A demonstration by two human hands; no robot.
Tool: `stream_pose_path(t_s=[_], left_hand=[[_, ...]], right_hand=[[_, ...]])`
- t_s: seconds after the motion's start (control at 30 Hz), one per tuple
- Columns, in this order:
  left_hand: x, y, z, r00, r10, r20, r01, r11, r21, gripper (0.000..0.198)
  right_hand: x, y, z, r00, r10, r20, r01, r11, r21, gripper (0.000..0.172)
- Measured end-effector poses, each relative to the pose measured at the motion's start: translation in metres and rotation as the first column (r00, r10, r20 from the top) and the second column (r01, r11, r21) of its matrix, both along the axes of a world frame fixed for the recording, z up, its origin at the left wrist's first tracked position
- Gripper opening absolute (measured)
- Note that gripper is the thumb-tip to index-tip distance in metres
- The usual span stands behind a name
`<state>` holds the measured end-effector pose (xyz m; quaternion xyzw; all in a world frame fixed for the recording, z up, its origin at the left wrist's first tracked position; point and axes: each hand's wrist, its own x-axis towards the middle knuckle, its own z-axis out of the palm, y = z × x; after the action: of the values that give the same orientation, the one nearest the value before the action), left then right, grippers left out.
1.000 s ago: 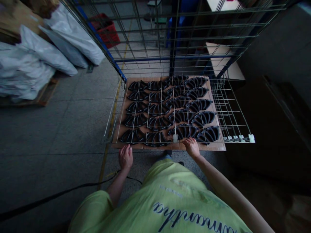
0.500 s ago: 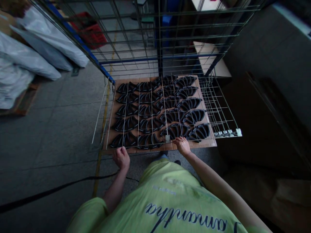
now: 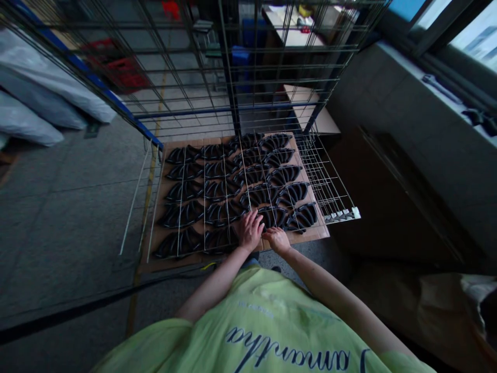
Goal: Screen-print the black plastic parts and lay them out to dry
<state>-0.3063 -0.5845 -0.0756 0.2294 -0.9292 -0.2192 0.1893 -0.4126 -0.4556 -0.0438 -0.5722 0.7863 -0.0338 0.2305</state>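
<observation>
Rows of black curved, ribbed parts lie on a brown cardboard sheet. Over them runs a wire grid shelf. My left hand rests on the front of the grid near its middle, fingers spread and reaching over the black parts. Close beside it, my right hand has its fingers curled at the grid's front edge. The hands almost touch, and the small white tag at the front edge is hidden by them.
A tall wire mesh frame with blue posts rises behind the shelf. More stacked grids stick out to the right. Grey bags stand at left, dark boards lean at right. A black strap crosses the lower left.
My left hand has moved right, from the grid's front left to its middle, and its fingers have opened. My right hand shifted slightly toward it. The view has turned rightward.
</observation>
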Motion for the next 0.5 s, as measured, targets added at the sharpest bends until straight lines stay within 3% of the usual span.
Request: stream_pose_path(t_s=[0.1,0.27,0.5], left_hand=[[-0.016,0.007,-0.015,0.997,-0.067,0.049,0.067,0.998,0.004,0.039],[-0.012,0.004,-0.035,0.995,-0.087,0.048,0.087,0.996,0.002,0.045],[-0.015,0.004,-0.041,0.988,-0.109,0.11,0.109,0.994,0.013,0.046]], right_hand=[[-0.001,0.0,-0.001,1.0,0.001,-0.001,-0.001,1.0,0.0,0.026],[0.0,-0.001,-0.007,1.0,-0.01,0.016,0.01,1.0,0.003,0.025],[0.0,-0.004,-0.006,0.998,-0.028,0.05,0.027,1.0,0.016,0.025]])
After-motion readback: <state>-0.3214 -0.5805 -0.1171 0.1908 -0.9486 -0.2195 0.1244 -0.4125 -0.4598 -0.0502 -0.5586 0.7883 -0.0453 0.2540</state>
